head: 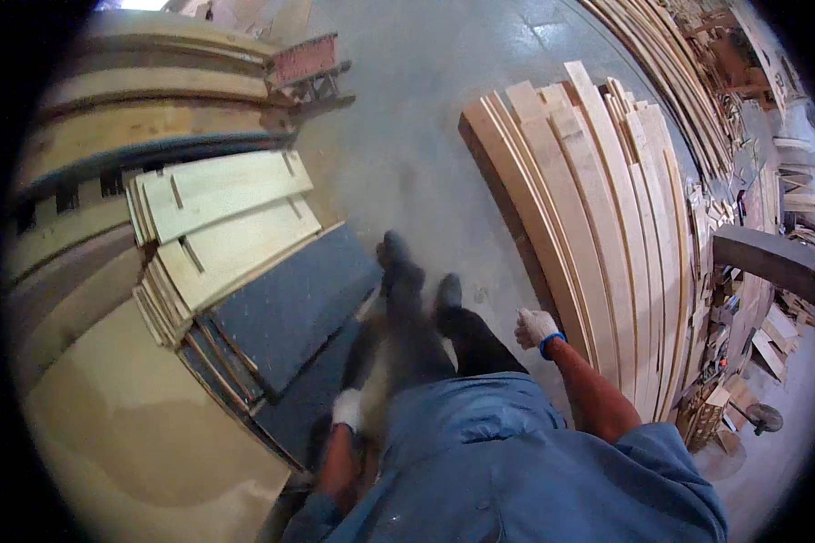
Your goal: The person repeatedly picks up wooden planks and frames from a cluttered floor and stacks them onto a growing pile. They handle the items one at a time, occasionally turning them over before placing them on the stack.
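Observation:
My left hand (347, 410), in a whitish glove, hangs low beside my left hip, near the dark boards (299, 298); its fingers are blurred and partly hidden. My right hand (536, 328), gloved, with a blue band at the wrist, hangs just left of a long stack of wooden planks (584, 224). Its fingers are curled, with nothing seen in them. Light boards with narrow slots (224, 197) lie in piles at the left, beside the dark boards. My legs and dark shoes are over the grey floor between the stacks.
Thick stacked panels (176, 81) stand at the upper left. A large pale sheet (142, 407) lies at the lower left. Long thin strips (679, 81) lie at the upper right. Wood scraps (774, 339), a grey beam (767, 254) and a round fan-like object (765, 417) are at the right.

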A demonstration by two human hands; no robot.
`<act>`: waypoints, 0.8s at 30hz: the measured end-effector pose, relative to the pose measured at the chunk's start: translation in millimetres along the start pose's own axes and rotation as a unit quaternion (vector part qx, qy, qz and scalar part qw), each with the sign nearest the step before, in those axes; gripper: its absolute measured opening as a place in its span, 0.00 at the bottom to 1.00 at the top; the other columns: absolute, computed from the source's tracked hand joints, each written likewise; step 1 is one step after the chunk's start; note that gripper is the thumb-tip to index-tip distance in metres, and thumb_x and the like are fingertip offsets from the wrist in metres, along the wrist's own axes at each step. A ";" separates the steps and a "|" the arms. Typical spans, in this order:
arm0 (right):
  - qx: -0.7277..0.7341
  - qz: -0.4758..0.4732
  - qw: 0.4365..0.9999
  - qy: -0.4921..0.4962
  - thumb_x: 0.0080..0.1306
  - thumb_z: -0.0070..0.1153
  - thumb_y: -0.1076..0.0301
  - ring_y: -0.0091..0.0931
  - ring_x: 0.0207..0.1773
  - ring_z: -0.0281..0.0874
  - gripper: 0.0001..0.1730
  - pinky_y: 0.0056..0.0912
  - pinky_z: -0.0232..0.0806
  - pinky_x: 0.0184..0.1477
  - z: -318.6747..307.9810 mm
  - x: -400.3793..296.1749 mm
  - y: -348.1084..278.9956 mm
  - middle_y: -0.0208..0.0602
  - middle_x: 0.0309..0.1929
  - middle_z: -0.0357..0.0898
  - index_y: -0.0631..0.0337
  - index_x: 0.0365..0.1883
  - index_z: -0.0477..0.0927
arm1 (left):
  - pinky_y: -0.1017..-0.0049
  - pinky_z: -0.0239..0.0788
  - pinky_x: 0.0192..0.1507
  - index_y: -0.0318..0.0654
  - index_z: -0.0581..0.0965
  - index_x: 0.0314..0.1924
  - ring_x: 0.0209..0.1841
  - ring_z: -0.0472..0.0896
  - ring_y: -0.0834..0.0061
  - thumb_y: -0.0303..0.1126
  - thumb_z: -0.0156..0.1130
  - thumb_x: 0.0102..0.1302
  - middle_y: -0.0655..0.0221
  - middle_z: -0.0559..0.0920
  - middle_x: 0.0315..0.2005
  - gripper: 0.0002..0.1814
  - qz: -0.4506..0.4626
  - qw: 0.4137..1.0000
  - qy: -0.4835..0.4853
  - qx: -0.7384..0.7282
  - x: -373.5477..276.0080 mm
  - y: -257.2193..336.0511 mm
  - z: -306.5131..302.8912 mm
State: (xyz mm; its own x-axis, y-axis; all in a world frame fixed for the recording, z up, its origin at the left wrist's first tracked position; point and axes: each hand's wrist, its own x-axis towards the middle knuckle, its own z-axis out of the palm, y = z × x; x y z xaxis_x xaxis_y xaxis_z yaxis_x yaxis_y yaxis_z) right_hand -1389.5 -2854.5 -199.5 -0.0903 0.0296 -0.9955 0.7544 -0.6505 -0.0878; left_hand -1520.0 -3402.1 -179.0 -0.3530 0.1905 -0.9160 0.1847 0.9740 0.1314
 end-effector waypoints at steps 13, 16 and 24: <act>-0.603 -0.316 0.715 0.160 0.73 0.47 0.56 0.53 0.48 0.82 0.17 0.54 0.71 0.50 30.6 62.9 -92.2 0.55 0.45 0.84 0.59 0.46 0.80 | 0.72 0.76 0.34 0.37 0.81 0.50 0.34 0.83 0.71 0.36 0.65 0.64 0.64 0.84 0.33 0.17 0.014 0.865 0.017 -0.501 249.1 11.9 -403.9; -0.455 -0.245 0.839 0.170 0.73 0.46 0.50 0.54 0.51 0.80 0.22 0.53 0.71 0.52 58.4 60.5 -92.3 0.54 0.47 0.84 0.57 0.50 0.80 | 0.75 0.74 0.30 0.39 0.78 0.48 0.29 0.80 0.74 0.37 0.61 0.69 0.67 0.82 0.32 0.13 0.012 0.834 0.121 -0.538 236.4 142.3 -586.1; -0.351 -0.238 0.889 0.173 0.72 0.47 0.60 0.48 0.49 0.84 0.17 0.51 0.75 0.49 106.9 59.3 -275.8 0.54 0.50 0.84 0.53 0.53 0.82 | 0.56 0.74 0.31 0.43 0.82 0.29 0.30 0.84 0.54 0.35 0.62 0.59 0.57 0.83 0.25 0.06 0.260 0.868 0.251 0.342 313.5 291.1 -783.9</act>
State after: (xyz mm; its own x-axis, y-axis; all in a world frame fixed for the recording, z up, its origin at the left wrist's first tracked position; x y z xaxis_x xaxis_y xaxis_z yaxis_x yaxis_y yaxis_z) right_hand -1672.4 -2754.4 -230.4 -0.3942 0.4852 -0.7805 0.9151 0.1282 -0.3824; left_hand -2295.8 -2962.6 -130.8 -0.3822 0.7782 -0.4982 0.8790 0.4725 0.0636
